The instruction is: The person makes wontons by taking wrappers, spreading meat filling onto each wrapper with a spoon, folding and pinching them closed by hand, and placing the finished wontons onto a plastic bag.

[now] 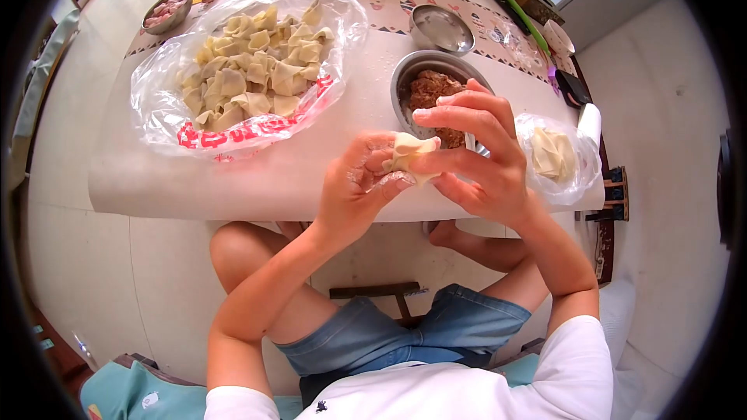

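Note:
Near the table's front edge, a folded dumpling (410,153) is pinched between the fingertips of my left hand (359,179). My right hand (486,155) touches the dumpling's right side with thumb and index finger, its other fingers raised. Behind my right hand stands a metal bowl of brown minced filling (433,90), partly hidden by the fingers. On the left, a clear plastic bag with red print (148,101) holds several folded dumplings (253,66). To the right of my right hand lies a small plastic bag with pale wrappers (552,153).
A metal bowl with clear liquid (442,29) stands behind the filling bowl. A small bowl with pink pieces (167,12) is at the back left. A green-handled object (515,4) and a black object (573,89) lie at the right of the table (194,187).

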`<state>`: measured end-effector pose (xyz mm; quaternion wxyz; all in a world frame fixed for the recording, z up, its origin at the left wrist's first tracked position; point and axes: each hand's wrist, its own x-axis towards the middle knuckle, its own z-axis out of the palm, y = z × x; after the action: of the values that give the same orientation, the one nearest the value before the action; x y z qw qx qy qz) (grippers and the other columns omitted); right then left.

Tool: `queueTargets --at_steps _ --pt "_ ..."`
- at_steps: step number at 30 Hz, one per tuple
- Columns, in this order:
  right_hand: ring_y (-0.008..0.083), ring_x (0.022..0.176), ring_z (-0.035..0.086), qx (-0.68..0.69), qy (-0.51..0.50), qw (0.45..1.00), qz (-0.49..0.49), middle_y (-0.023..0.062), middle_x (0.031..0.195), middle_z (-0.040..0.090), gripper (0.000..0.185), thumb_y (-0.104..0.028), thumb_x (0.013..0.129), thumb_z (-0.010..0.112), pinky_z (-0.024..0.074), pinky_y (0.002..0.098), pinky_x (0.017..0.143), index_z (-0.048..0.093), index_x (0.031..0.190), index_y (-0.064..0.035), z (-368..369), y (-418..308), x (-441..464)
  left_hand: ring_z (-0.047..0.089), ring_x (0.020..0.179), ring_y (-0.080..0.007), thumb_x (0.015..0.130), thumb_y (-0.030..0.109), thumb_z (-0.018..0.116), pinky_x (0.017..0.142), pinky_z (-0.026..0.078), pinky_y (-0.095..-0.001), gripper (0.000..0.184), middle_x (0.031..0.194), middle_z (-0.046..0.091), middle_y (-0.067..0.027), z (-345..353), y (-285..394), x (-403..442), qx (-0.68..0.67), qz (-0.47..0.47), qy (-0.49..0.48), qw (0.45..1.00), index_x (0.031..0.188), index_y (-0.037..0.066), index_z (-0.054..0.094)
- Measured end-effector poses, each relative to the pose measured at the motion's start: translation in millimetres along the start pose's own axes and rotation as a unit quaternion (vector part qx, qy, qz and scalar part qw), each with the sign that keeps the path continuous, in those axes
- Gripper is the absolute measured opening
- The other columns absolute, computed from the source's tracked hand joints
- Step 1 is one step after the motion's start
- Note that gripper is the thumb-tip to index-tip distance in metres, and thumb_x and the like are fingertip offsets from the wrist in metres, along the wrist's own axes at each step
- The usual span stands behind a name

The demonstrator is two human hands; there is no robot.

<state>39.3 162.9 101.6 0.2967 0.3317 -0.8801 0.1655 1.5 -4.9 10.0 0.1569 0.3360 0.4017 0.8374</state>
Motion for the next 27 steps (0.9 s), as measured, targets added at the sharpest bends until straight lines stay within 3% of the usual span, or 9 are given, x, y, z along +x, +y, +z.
queueTargets --at_steps 4,7,10,12,16,18,19,26,27 --pt "0.0273 0.104 0.048 0.013 0.009 0.997 0.075 0.0053 0.113 0.057 0.021 -0.005 0.055 0.073 0.0412 0.0397 0.089 0.060 0.071 -0.0079 0 -4 4 0.057 0.105 -0.0166 0.084 -0.005 0.055 0.079 0.051 -0.0271 0.035 0.119 0.057 -0.0125 -2 4 3 0.146 0.034 -0.027 0.988 0.118 0.002 0.049" --pt "0.0280 0.104 0.047 0.014 0.006 0.991 0.129 0.0058 0.111 0.057 0.021 -0.005 0.056 0.073 0.0419 0.0382 0.087 0.058 0.070 -0.0063 0 -4 6 0.055 0.108 -0.0163 0.083 -0.005 0.055 0.078 0.051 -0.0269 0.036 0.122 0.055 -0.0112 4 6 6 0.154 0.062 -0.014 0.986 0.118 0.001 0.051" --pt "0.0285 0.104 0.047 -0.014 0.014 0.988 0.153 0.0061 0.111 0.056 0.022 -0.006 0.056 0.073 0.0423 0.0378 0.086 0.058 0.071 -0.0062 0 -6 9 0.054 0.108 -0.0184 0.083 -0.006 0.055 0.081 0.050 -0.0274 0.045 0.123 0.054 -0.0137 -2 5 7 0.205 0.082 -0.045 0.974 0.125 0.002 0.043" --pt "0.0285 0.104 0.046 -0.033 0.030 0.985 0.169 0.0063 0.111 0.055 0.024 -0.007 0.056 0.073 0.0425 0.0375 0.086 0.060 0.075 -0.0066 -1 -9 15 0.055 0.108 -0.0194 0.083 -0.006 0.056 0.084 0.049 -0.0284 0.055 0.123 0.054 -0.0142 2 4 5 0.111 0.054 -0.032 0.992 0.132 0.004 0.034" --pt "0.0254 0.095 0.050 -0.025 -0.027 0.998 0.059 0.0039 0.097 0.059 0.025 -0.009 0.055 0.073 0.0432 0.0362 0.081 0.065 0.079 -0.0083 -7 -3 13 0.054 0.108 -0.0220 0.084 -0.003 0.056 0.092 0.045 -0.0330 0.074 0.125 0.050 -0.0179 4 10 3 0.056 -0.040 -0.024 0.997 0.141 0.006 0.010" --pt "0.0231 0.088 0.053 -0.013 -0.048 0.999 0.015 0.0020 0.087 0.061 0.026 -0.011 0.055 0.072 0.0434 0.0358 0.079 0.067 0.080 -0.0089 -8 2 7 0.055 0.106 -0.0210 0.083 -0.002 0.059 0.091 0.045 -0.0330 0.076 0.128 0.047 -0.0165 4 8 2 0.046 -0.052 -0.024 0.997 0.142 0.006 0.011" --pt "0.0201 0.075 0.054 -0.042 -0.028 0.999 -0.014 -0.0002 0.074 0.060 0.021 -0.012 0.055 0.070 0.0441 0.0335 0.072 0.066 0.075 -0.0079 -8 -2 11 0.055 0.105 -0.0204 0.082 -0.001 0.060 0.091 0.045 -0.0330 0.077 0.130 0.045 -0.0158 3 7 2 0.045 -0.057 -0.022 0.997 0.142 0.006 0.012" --pt "0.0194 0.065 0.051 -0.078 0.055 0.995 -0.038 0.0009 0.068 0.057 0.023 -0.008 0.059 0.066 0.0440 0.0288 0.056 0.067 0.082 -0.0074 -6 5 48 0.055 0.106 -0.0195 0.082 0.011 0.064 0.090 0.046 -0.0333 0.069 0.117 0.055 -0.0131 0 1 7 -0.039 -0.169 -0.110 0.979 0.139 0.005 0.024" --pt "0.0209 0.064 0.053 -0.073 0.048 0.996 -0.029 0.0025 0.069 0.059 0.024 -0.006 0.065 0.067 0.0450 0.0295 0.055 0.066 0.089 -0.0072 -1 10 62 0.057 0.104 -0.0198 0.084 0.017 0.063 0.090 0.046 -0.0333 0.065 0.112 0.058 -0.0133 3 3 7 -0.011 -0.179 -0.110 0.978 0.137 0.004 0.028"
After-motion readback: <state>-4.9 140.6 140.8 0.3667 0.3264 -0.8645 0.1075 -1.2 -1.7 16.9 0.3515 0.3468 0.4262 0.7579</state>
